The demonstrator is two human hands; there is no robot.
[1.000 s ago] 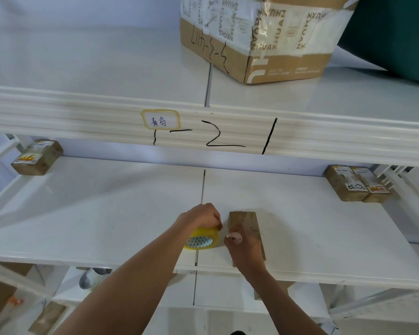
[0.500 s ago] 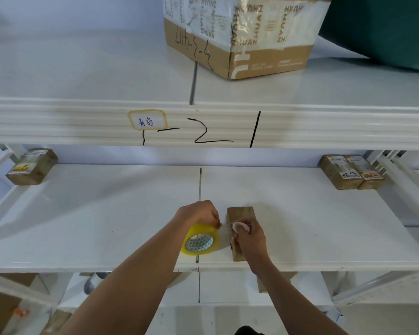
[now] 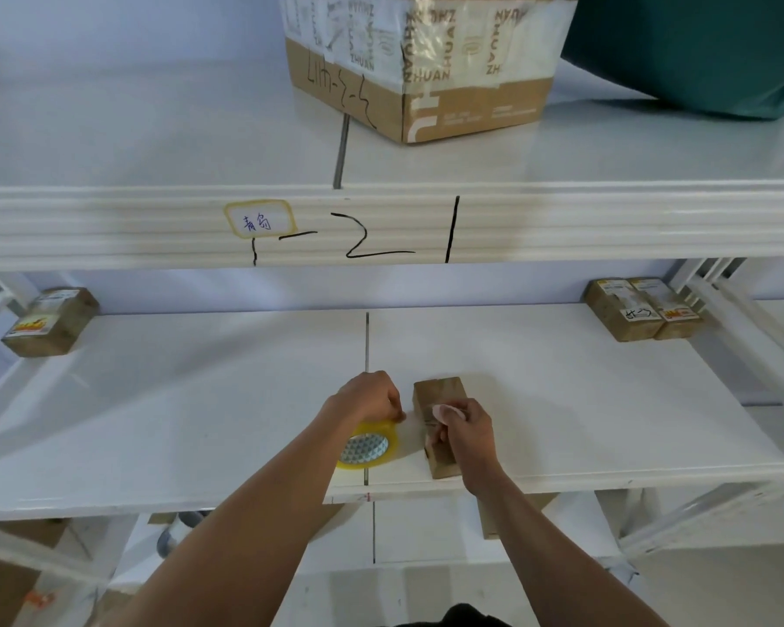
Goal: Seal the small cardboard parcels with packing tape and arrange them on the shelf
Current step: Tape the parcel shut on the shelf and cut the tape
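Our left hand [image 3: 366,398] is curled around the yellow roll of packing tape [image 3: 366,447], holding it tipped on edge on the shelf [image 3: 177,423]. Our right hand [image 3: 465,429] presses its fingertips [image 3: 444,411] onto the top of the small cardboard parcel [image 3: 440,393], which lies near the front edge just right of the shelf seam. A clear strip seems to run from roll to parcel, though it is hard to make out.

To do this well, we should keep the strip taut and level, hold the parcel firmly so it cannot slide, and smooth the tape down along the flap seam before wrapping it over the edges. Farther out, one taped parcel [image 3: 51,321] sits at the back left and two more [image 3: 643,307] at the back right; a large carton [image 3: 422,65] stands on the upper shelf.
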